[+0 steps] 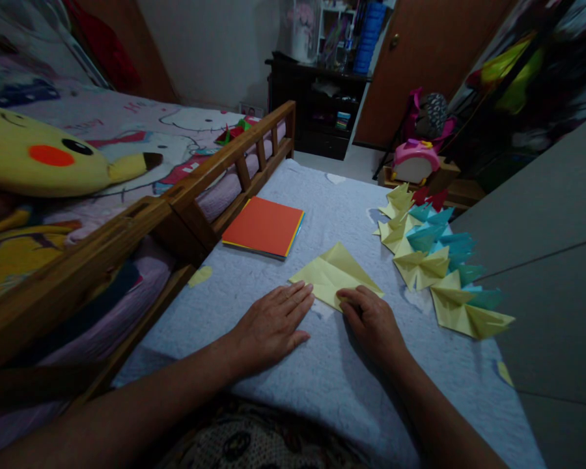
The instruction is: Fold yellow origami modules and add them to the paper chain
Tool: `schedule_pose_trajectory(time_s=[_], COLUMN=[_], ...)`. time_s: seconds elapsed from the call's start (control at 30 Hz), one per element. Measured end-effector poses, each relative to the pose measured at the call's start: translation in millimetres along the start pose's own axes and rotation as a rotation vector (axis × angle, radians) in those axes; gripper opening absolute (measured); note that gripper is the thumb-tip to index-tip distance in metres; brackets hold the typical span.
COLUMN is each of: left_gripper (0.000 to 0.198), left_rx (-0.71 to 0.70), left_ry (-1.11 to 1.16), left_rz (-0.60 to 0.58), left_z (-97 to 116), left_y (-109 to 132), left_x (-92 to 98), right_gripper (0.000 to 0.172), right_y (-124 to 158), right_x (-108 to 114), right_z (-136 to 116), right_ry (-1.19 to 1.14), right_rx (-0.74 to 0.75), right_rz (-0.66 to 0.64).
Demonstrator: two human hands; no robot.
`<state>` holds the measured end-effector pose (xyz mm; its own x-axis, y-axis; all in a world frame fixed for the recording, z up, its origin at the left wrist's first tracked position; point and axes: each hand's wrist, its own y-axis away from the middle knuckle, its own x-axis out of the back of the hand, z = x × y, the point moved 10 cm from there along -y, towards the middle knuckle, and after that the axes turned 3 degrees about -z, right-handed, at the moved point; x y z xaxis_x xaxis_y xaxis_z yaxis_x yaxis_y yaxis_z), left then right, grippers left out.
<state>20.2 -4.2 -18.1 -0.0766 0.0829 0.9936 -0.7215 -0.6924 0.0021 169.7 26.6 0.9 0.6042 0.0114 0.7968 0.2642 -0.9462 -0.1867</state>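
A pale yellow sheet of origami paper (334,270), with creases across it, lies on the cloth-covered surface in front of me. My left hand (276,319) rests flat with its fingers stretched out, the fingertips at the sheet's left lower edge. At the lower right edge, my right hand (371,316) has its fingers curled and pinches the paper between thumb and fingers. Beyond my left hand sits a stack of coloured paper (264,227), an orange sheet on top.
Folded paper pieces in yellow (422,267), blue (434,228) and red (430,197) stand in rows along the right side. A wooden bed rail (234,166) borders the left, with a yellow plush toy (43,156) behind it. A grey panel (542,260) rises at the right.
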Motion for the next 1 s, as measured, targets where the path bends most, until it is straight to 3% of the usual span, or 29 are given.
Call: schedule_pose_trajectory(time_s=[1.0], left_gripper=[0.050], left_rx=[0.010], left_ry=[-0.025], left_rz=[0.093], left_z=[3], left_y=[1], left_x=[10.9], right_gripper=[0.020], right_y=[-1], right_x=[0], right_z=[-1], right_ry=[0.013], right_rx=[0.007], right_rz=[-0.008])
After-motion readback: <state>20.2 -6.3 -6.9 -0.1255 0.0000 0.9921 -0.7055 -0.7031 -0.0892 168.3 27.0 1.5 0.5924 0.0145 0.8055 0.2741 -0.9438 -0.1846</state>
